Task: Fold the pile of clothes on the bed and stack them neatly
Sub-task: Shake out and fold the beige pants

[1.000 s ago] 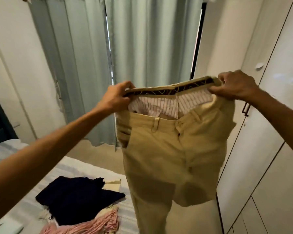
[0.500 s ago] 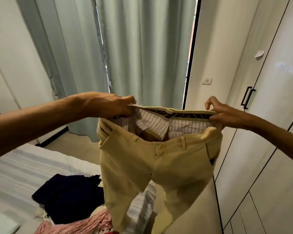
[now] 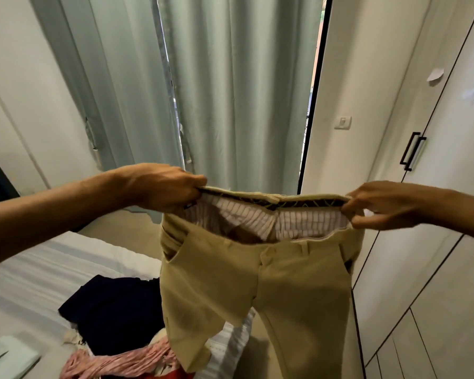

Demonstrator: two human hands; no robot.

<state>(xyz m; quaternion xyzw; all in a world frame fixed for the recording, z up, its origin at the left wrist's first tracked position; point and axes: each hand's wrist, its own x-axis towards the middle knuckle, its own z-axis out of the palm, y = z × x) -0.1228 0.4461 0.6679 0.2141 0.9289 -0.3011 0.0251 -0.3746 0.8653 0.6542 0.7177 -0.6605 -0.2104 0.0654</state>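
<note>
The person holds a pair of khaki trousers (image 3: 257, 291) up in the air, in front of the body and above the edge of the bed (image 3: 52, 263). The left hand (image 3: 162, 187) has its grip closed on the left end of the waistband, with the fingers curled around the cloth. The right hand (image 3: 383, 205) pinches the right end of the waistband between thumb and fingers. The waistband is stretched between both hands, so the striped lining inside is visible. The legs of the trousers hang down; the left leg is in front of the bed and the right leg hangs beside it, over the floor.

On the bed lies the pile of clothes (image 3: 115, 337): a dark navy garment (image 3: 112, 313) on top, a pink striped cloth (image 3: 121, 362) under it at the near side, and something red at the bottom edge. A pale folded thing (image 3: 8, 356) lies at the near left corner. Behind the trousers hangs a grey-green curtain (image 3: 230, 91). At the right stands a white wardrobe (image 3: 435, 269) with a black handle (image 3: 411, 151).
</note>
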